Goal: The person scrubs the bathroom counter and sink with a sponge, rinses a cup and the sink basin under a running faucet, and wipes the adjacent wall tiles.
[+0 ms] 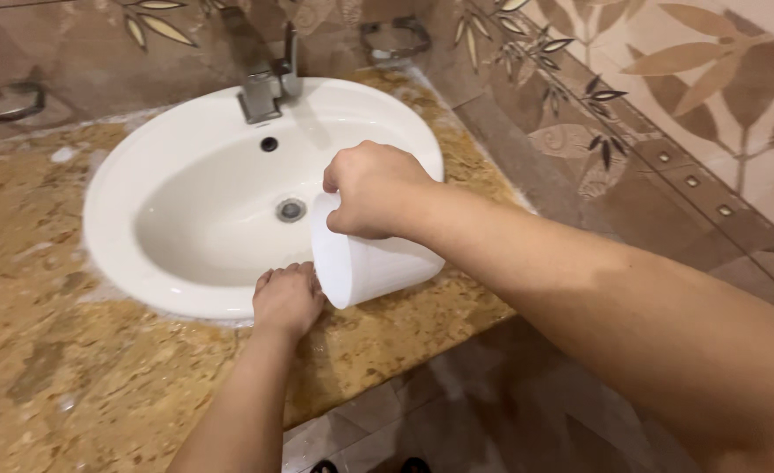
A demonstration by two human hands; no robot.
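My right hand (374, 188) grips a white plastic cup (361, 263), tipped on its side with its mouth facing left over the front rim of the white oval sink (116, 188). Just below the cup's mouth, my left hand (286, 300) rests palm down on the sink's front edge, fingers together and touching the rim. The basin looks wet, with a metal drain (291, 209) at its centre. Whether water is leaving the cup cannot be made out.
A metal tap (267, 83) stands at the back of the sink. The countertop (72, 368) is mottled yellow-brown stone with wet, soapy patches. Metal wall rings hang at the back left (2, 101) and back centre (394, 39). Tiled floor lies below the counter's front edge.
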